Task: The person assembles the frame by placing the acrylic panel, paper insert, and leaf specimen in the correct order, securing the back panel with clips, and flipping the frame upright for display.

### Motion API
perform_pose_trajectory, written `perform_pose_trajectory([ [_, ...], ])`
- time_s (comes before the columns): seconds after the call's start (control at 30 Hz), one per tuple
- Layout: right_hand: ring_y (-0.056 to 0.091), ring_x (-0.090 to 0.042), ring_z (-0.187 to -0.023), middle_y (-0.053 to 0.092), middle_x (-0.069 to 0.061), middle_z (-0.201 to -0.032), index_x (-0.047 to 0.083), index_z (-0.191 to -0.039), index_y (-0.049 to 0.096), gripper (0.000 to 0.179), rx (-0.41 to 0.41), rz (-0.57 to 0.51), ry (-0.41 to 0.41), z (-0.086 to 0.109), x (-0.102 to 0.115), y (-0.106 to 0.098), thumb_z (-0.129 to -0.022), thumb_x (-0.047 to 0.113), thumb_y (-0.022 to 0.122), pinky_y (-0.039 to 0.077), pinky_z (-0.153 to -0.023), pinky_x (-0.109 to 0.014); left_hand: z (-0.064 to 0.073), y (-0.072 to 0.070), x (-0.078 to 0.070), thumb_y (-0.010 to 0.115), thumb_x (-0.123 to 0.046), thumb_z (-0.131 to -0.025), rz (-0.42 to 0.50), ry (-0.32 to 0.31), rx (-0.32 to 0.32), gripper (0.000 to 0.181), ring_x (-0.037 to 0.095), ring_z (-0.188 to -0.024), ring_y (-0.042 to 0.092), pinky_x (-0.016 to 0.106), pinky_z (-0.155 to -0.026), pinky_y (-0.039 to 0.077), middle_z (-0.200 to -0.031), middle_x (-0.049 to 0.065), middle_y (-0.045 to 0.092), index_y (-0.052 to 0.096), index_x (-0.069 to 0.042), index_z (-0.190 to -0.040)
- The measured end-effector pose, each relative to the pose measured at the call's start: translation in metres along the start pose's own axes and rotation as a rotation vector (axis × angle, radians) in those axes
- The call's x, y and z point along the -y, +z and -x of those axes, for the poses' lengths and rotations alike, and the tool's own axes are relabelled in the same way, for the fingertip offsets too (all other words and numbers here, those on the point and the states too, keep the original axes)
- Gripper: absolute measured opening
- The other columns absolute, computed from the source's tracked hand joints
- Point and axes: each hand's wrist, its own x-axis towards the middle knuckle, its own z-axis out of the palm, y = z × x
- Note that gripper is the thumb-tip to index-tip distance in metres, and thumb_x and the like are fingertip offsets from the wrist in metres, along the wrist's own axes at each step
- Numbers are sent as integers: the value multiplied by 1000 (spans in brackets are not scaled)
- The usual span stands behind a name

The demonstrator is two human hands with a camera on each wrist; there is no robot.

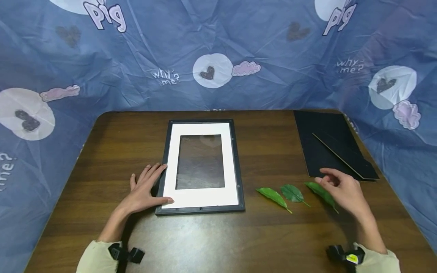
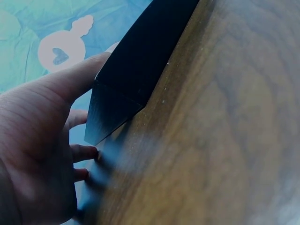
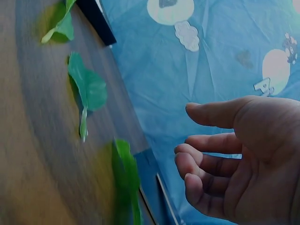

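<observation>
A black picture frame [image 1: 201,209] with a white mat [image 1: 201,198] around a see-through window lies flat on the table. My left hand [image 1: 145,191] rests at its left side, fingers spread along the edge and thumb over the near corner. In the left wrist view, that thumb lies on top of the frame's edge [image 2: 145,51]. Right of the frame lie a long leaf [image 1: 273,196], a rounder leaf [image 1: 293,193] and another long leaf [image 1: 320,190]. Over this last leaf hovers my right hand [image 1: 345,191], fingers loosely bent and holding nothing; it partly hides the leaf.
A black backing board [image 1: 321,125] lies at the table's far right corner, with a narrow black stand piece [image 1: 345,153] angled across it. Behind the wooden table [image 1: 266,151], a blue printed cloth [image 1: 283,49] hangs as a backdrop.
</observation>
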Motion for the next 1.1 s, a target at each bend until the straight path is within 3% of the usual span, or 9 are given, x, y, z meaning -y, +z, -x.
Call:
perform_pose_trajectory([
  [0.2,49,11,-68,70,-10,-91,-2,-120,67,41,-32,15,44,11,-13,-1,-96,31,67,42,-57,-17,1,-1,2,85,-54,-70,6,5,0,113,53,-151,8,83,-107,-4,-163,29,22,24,-20,-159],
  [0.6,47,18,-71,71,-6,-94,0,-121,67,45,-2,34,145,36,-42,6,-95,36,68,40,-60,-14,1,1,0,84,-54,-70,12,17,-3,112,54,-151,8,82,-107,-5,-164,27,22,25,-20,-159],
  [1.1,48,18,-70,73,-8,-96,1,-120,69,51,3,54,196,59,-51,15,-90,42,73,37,-62,-13,1,1,3,84,-55,-70,12,23,-3,112,53,-151,8,82,-107,-5,-164,28,22,24,-21,-159],
])
